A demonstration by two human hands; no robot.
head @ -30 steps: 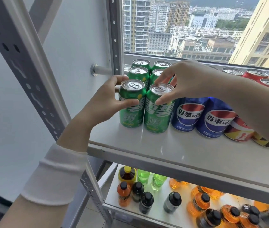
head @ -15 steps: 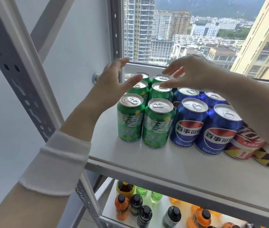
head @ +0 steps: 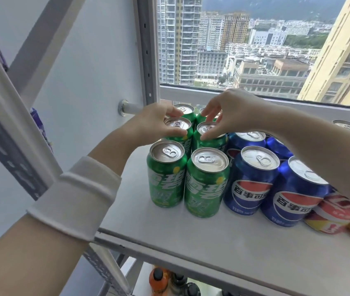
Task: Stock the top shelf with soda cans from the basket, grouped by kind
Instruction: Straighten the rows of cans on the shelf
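Green aluminium soda cans (head: 166, 174) stand on the white top shelf (head: 191, 242). The left hand (head: 150, 124) and right hand (head: 234, 112) each curl fingers round a second-row can's rim.

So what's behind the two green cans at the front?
Two more green cans, one held at the top by the left grip, the other by the right grip. Behind them, two further green cans peek out; the grips partly cover them.

top shelf (head: 212, 242) | Sprite cans (head: 206, 184) left | Pepsi cans (head: 253, 184) touching, right | bottles (head: 158, 280) underneath
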